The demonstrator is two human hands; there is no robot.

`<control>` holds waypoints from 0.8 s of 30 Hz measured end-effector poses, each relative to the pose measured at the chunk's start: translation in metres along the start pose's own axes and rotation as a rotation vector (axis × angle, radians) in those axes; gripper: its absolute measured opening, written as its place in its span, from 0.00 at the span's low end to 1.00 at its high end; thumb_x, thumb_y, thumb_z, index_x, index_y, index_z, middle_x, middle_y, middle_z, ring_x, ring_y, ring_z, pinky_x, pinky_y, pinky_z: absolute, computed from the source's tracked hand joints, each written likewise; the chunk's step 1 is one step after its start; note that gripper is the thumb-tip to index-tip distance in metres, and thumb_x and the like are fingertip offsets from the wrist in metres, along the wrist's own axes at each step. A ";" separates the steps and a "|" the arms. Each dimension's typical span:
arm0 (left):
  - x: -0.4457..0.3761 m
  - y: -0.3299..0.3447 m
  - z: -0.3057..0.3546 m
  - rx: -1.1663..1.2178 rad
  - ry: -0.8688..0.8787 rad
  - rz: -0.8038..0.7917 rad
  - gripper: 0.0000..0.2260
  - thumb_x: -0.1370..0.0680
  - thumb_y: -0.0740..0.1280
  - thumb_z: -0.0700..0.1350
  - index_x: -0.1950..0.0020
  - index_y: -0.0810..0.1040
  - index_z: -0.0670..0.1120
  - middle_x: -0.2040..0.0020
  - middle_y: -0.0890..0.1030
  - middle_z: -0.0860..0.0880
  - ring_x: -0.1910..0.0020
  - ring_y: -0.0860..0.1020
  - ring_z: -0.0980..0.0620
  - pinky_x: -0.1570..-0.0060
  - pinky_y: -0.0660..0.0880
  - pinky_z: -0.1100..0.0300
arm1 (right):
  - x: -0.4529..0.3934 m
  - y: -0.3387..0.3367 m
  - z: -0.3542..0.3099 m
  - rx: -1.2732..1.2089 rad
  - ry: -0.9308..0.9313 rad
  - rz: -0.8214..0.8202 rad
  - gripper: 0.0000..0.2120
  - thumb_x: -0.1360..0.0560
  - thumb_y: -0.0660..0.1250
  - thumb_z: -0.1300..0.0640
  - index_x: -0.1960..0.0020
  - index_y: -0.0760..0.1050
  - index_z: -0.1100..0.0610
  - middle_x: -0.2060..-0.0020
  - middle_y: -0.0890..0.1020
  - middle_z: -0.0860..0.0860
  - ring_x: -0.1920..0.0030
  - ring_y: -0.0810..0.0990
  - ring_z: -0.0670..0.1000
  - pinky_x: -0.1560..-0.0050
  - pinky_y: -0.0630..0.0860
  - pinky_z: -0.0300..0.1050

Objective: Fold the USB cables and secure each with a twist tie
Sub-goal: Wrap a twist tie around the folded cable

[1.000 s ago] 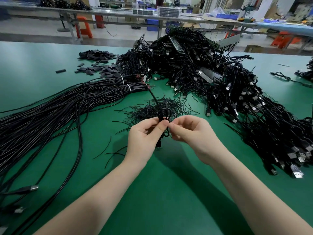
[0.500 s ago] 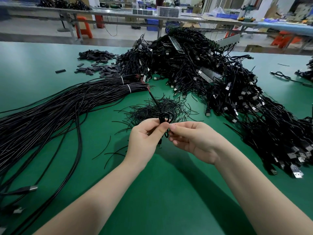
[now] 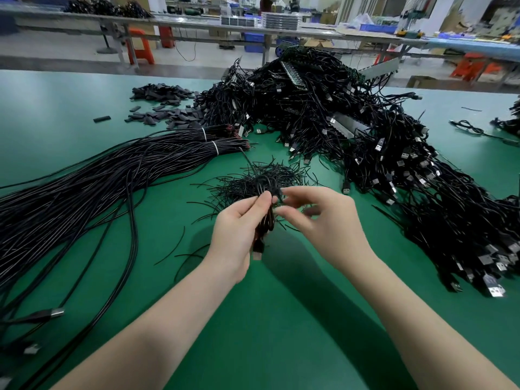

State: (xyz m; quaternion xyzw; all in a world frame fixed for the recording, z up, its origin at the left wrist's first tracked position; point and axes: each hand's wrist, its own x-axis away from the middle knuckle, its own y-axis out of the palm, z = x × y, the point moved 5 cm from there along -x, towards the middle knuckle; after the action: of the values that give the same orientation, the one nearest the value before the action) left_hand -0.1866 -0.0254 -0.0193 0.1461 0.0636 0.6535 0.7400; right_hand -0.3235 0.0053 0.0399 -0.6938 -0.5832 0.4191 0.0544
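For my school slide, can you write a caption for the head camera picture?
Left hand holds a folded cable while the right hand works a twist tie over the green table.

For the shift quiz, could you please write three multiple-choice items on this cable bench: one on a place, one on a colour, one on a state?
1. Where does the loose heap of twist ties lie?
A. Just beyond the hands
B. On the far bench
C. Beside the left elbow

2. What colour is the table top?
A. Grey
B. Green
C. White

3. How is the folded USB cable held?
A. Lying free on the table
B. Gripped in the left hand, above the table
C. Hanging from the right hand alone

Answers:
1 A: the ties are spread on the table right behind the fingers.
2 B: the mat is green all round the arms.
3 B: the left hand's fingers wrap the bundle while the right hand's fingertips work at its top.
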 end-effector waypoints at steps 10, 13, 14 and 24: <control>0.004 -0.002 0.005 -0.252 0.459 0.005 0.06 0.26 0.71 0.53 0.58 0.86 0.54 0.53 0.85 0.55 0.50 0.81 0.57 0.49 0.74 0.64 | 0.015 0.020 0.017 -0.822 0.813 -0.166 0.05 0.29 0.72 0.57 0.60 0.81 0.59 0.69 0.81 0.49 0.70 0.77 0.44 0.68 0.76 0.34; 0.005 -0.003 0.009 -0.264 0.498 0.023 0.05 0.25 0.71 0.52 0.59 0.85 0.54 0.53 0.85 0.55 0.50 0.81 0.56 0.48 0.74 0.65 | 0.014 0.019 0.014 -0.834 0.770 -0.138 0.03 0.28 0.72 0.60 0.60 0.81 0.59 0.69 0.81 0.49 0.68 0.78 0.45 0.65 0.77 0.35; 0.005 -0.002 0.010 -0.257 0.489 0.008 0.05 0.25 0.70 0.53 0.58 0.85 0.54 0.53 0.85 0.54 0.50 0.81 0.57 0.48 0.74 0.64 | 0.013 0.018 0.013 -0.812 0.730 -0.113 0.03 0.28 0.72 0.61 0.60 0.81 0.59 0.69 0.81 0.50 0.68 0.78 0.46 0.64 0.77 0.36; 0.004 0.001 -0.002 -0.012 0.044 0.044 0.08 0.28 0.74 0.49 0.62 0.85 0.46 0.67 0.83 0.47 0.69 0.80 0.53 0.70 0.75 0.62 | 0.012 0.009 -0.016 0.590 -0.549 -0.010 0.08 0.33 0.69 0.73 0.56 0.80 0.64 0.61 0.81 0.56 0.62 0.78 0.59 0.60 0.78 0.51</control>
State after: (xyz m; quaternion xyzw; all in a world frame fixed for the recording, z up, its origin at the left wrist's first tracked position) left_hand -0.1880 -0.0214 -0.0201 0.1287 0.0728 0.6730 0.7247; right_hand -0.3064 0.0195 0.0388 -0.5075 -0.4341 0.7382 0.0955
